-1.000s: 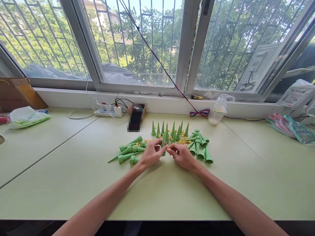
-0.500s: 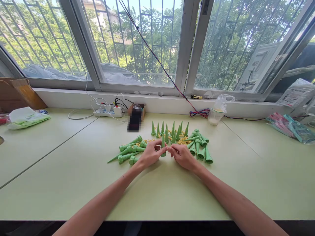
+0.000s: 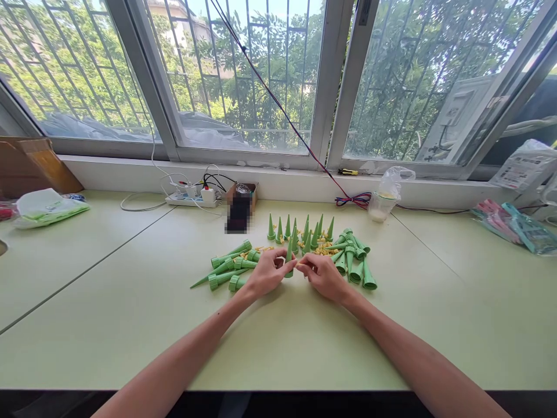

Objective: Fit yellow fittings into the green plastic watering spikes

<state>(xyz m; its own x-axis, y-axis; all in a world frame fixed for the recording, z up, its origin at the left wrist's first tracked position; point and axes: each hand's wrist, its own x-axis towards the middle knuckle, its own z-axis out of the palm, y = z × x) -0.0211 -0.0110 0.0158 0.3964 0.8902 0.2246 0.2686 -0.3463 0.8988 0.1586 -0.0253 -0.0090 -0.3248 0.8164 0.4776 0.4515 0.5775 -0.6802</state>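
My left hand (image 3: 268, 271) is closed around a green plastic spike (image 3: 289, 252), which stands upright with its point up. My right hand (image 3: 322, 274) pinches at the side of that spike, its fingertips on a small yellow piece (image 3: 298, 264) that is mostly hidden. Behind both hands several green spikes (image 3: 288, 227) stand upright in a cluster, with small yellow pieces (image 3: 324, 250) strewn among them. Green spikes with ribbed caps (image 3: 224, 278) lie to the left of my left hand. More green cones (image 3: 369, 277) lie piled beyond my right hand.
Along the sill stand a power strip (image 3: 191, 200) with cables, a small box (image 3: 253, 193) and a bagged plastic cup (image 3: 383, 204). A white-green packet (image 3: 50, 210) lies at the left, pink and teal packets (image 3: 522, 229) at the right. The table (image 3: 287, 348) runs to the front edge.
Both hands stay nearly in place around the spike. My right fingertips shift slightly at its side; the small yellow piece shows less half a second ago and a little more now.
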